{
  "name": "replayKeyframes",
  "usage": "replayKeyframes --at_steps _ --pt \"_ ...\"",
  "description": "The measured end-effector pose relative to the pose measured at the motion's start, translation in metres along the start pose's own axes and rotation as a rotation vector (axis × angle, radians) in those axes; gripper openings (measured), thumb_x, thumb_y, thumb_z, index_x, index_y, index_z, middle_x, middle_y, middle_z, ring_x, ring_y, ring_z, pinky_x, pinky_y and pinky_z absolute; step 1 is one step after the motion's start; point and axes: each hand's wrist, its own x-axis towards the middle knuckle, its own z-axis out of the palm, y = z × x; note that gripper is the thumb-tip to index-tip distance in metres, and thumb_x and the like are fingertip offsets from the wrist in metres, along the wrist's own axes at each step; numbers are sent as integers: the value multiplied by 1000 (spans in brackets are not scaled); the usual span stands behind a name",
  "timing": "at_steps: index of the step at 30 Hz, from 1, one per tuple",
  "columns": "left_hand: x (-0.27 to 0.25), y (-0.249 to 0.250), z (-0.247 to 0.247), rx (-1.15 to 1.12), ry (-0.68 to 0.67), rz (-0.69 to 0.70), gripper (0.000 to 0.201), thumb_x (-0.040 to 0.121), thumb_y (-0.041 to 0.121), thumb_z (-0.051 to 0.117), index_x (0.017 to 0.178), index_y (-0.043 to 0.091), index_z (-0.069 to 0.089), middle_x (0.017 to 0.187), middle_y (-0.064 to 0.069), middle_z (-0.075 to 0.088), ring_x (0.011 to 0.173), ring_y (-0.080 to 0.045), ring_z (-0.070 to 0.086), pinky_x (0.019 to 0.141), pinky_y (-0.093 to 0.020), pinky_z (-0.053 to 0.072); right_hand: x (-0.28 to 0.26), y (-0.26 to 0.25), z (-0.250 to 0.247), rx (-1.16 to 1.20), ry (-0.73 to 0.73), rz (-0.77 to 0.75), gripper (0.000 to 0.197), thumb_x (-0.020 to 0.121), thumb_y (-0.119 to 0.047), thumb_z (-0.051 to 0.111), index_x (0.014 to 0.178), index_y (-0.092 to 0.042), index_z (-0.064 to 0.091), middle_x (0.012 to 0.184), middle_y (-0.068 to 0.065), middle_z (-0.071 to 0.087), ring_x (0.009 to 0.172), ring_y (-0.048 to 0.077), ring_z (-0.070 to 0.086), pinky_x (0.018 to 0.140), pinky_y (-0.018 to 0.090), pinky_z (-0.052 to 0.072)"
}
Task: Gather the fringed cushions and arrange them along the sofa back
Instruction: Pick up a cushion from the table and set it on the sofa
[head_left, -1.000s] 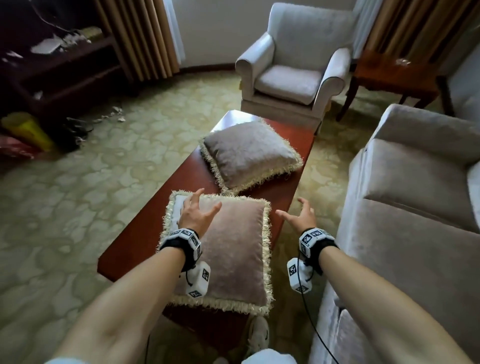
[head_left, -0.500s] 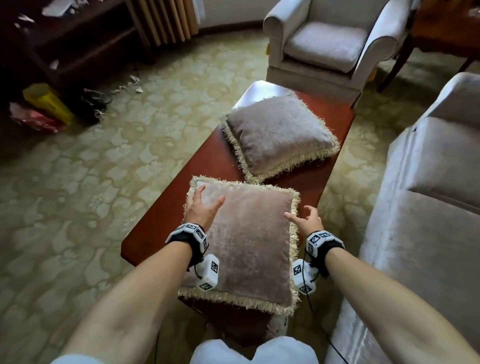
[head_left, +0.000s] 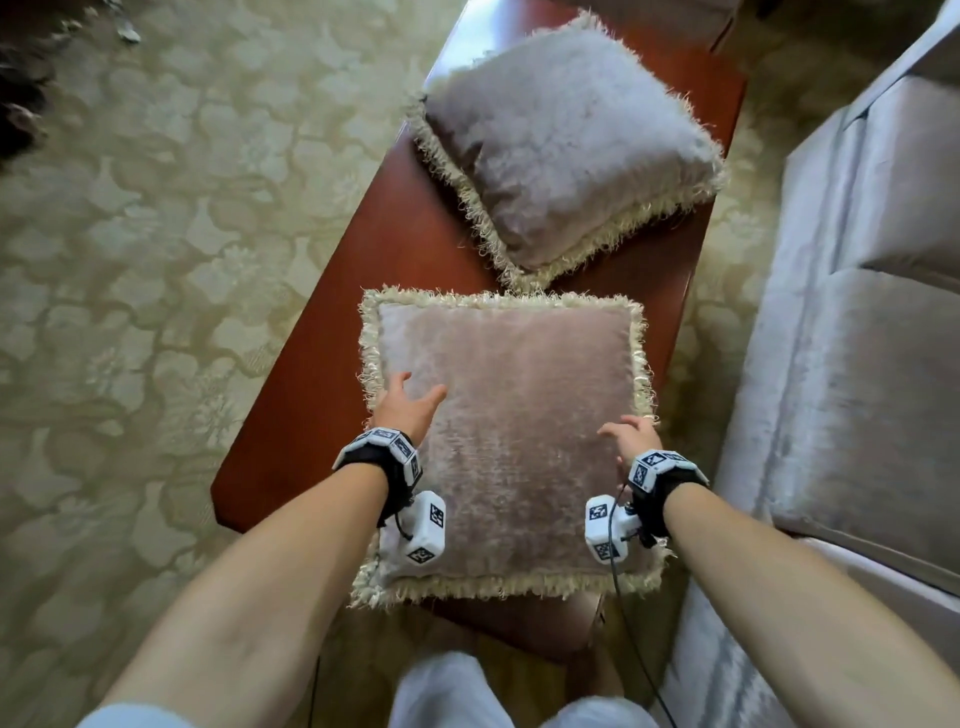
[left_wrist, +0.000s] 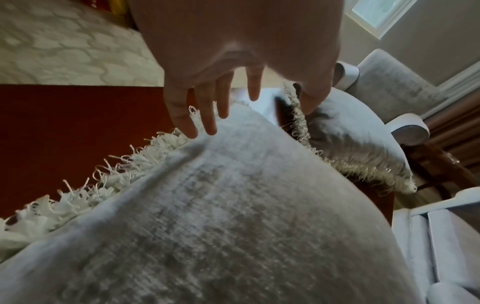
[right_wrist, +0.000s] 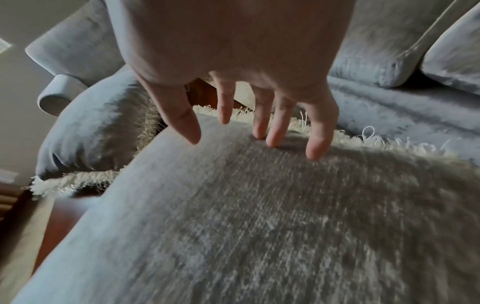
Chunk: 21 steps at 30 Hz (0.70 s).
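Observation:
Two plush cushions with cream fringe lie on a red-brown coffee table. The near cushion lies flat at the table's front end. A second, far cushion sits turned at an angle behind it. My left hand hovers over the near cushion's left side, fingers spread and straight. My right hand is at its right edge with straight fingers, the fingertips touching the fabric near the fringe. Neither hand holds anything. The pale sofa runs along the right.
Patterned beige carpet covers the floor to the left of the table. A narrow strip of carpet separates the table from the sofa. An armchair stands beyond the table's far end. My knees are just below the table's near end.
I have leaned in over the table, so the view now looks more steeply down. My right hand has moved left from beside the near cushion onto its right edge. The left hand stays over its left side.

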Motion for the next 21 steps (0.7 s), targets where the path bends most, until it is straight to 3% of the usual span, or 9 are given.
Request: replayKeyframes --at_steps 2,5,7,9,12,16,18,21 --pt "13 -10 8 75 -23 -16 63 83 55 62 136 24 46 140 -11 48 120 -31 52 98 -38 40 11 6 8 -30 37 2 54 82 -5 69 132 -3 50 113 16 57 80 23 54 67 24 40" --pt "30 -19 16 143 -25 -20 56 82 56 62 126 22 50 133 -10 47 110 -30 55 91 -36 41 20 6 13 -93 87 4 49 85 -5 68 130 -3 50 121 12 54 114 28 53 66 16 30" --pt "41 -20 21 161 -13 -22 56 80 53 66 123 21 50 130 -10 48 110 -30 54 94 -38 43 30 7 16 -162 99 25 50 82 -15 74 126 -10 52 131 11 51 120 29 49 82 20 33" --pt "49 -20 25 158 8 -36 58 78 50 70 123 20 48 130 -10 46 114 -29 50 97 -39 41 36 6 19 -237 128 56 53 75 -24 79 120 -18 50 134 15 43 118 33 48 101 31 35" --pt "61 -24 29 192 41 -66 73 73 49 77 128 19 40 136 -11 38 126 -29 37 102 -43 36 48 2 23 -273 174 125 68 69 -26 85 122 -18 42 137 17 36 123 37 44 107 43 33" --pt "71 -24 29 248 40 -114 114 65 53 83 148 15 15 153 -17 19 141 -34 18 113 -52 25 61 4 20 -269 182 213 115 53 -36 92 141 -11 23 144 21 35 131 42 39 110 53 29" --pt "75 -22 29 233 8 -154 131 64 51 85 153 17 -4 158 -18 7 145 -36 10 116 -55 20 66 8 17 -246 162 229 127 48 -38 93 145 -11 16 146 22 35 132 42 38 111 53 30" --pt "81 -20 27 205 -36 -204 141 60 50 88 152 21 -15 160 -17 -2 146 -37 4 117 -57 15 71 12 11 -226 105 237 136 48 -40 92 151 -13 7 151 20 31 135 42 36 112 53 28"
